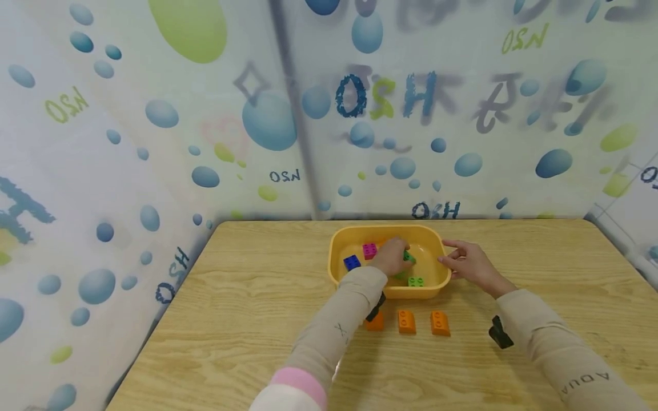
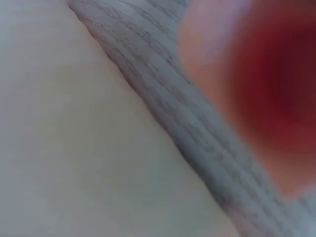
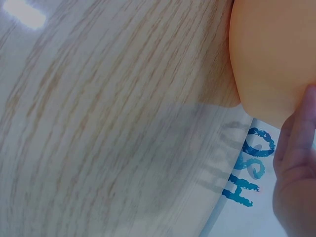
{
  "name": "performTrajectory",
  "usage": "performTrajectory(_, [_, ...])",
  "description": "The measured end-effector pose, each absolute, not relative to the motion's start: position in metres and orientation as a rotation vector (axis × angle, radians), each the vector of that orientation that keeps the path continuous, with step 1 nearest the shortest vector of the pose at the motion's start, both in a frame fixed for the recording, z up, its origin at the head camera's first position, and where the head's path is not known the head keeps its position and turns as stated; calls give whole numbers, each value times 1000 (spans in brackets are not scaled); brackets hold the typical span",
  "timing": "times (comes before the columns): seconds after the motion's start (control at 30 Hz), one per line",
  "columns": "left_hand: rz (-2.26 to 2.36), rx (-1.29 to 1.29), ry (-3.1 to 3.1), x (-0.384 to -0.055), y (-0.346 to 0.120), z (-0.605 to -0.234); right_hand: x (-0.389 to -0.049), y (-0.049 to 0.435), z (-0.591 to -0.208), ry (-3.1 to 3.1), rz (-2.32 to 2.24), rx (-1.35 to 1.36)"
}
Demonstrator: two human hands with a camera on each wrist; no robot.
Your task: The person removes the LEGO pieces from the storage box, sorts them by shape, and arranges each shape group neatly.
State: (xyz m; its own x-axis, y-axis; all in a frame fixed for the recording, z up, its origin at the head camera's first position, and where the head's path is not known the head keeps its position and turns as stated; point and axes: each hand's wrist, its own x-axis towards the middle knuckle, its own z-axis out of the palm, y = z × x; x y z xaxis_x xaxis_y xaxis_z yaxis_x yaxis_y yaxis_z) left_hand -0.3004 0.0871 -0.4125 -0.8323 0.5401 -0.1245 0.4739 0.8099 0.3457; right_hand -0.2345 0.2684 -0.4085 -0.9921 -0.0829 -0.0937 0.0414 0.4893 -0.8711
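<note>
A yellow plastic basin [image 1: 336, 240] stands on the table with several toy building blocks inside. My left hand [image 1: 392, 257] reaches down into it, fingertips right at a dark green block [image 1: 408, 257]; I cannot tell whether they pinch it. Left of that hand lie a pink block [image 1: 369, 250] and a blue block [image 1: 352, 262]; a light green block [image 1: 416, 282] lies by the near wall. My right hand [image 1: 470, 264] holds the basin's right rim, thumb at its edge. In the right wrist view, its fingers [image 3: 298, 133] lie along the basin's outer wall [image 3: 274, 59].
In front of the basin, orange blocks stand in a row on the wooden table [image 1: 247, 319]: a middle one [image 1: 406, 322], a right one [image 1: 440, 323] and a left one [image 1: 375, 322] partly covered by my left wrist. A printed curtain [image 1: 334, 142] hangs behind the table.
</note>
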Motion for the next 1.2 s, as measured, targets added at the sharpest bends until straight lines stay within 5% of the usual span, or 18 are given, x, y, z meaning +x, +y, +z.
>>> performTrajectory(0.6, [666,886,2718,-301,60,-385,-234,268,-409,2627,-1511,53])
performTrajectory(1.2, [1096,1103,2585,-241,-27,-364,-233,265,-406,2622,-1491,15])
